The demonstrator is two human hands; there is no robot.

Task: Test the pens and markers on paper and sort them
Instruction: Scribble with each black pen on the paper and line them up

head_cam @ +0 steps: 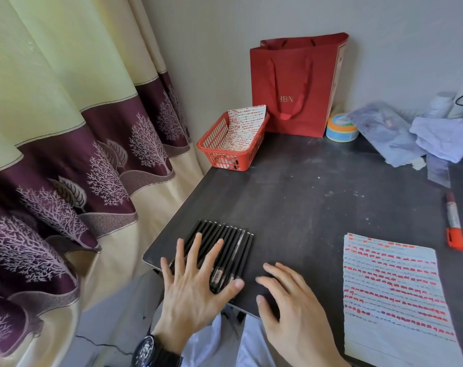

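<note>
The left hand [195, 284] lay spread flat on the black pens [225, 234] at the desk's [304, 194] near-left corner, barrels pointing away, with the right hand [291, 308] loosely open just beside.

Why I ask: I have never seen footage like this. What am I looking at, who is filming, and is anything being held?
There is no machine here. A person wears a camera on the head, so this single picture looks forward and down at their own two bare hands.

The left hand, with a wristwatch, lies flat with its fingers spread on a row of black pens on the dark table. The right hand rests beside them on the table. Neither hand grips anything.

To the right lies a sheet of paper covered in red test marks, and beyond it a red marker. At the back stand a red basket with another marked sheet in it, a red bag and a tape roll.
</note>
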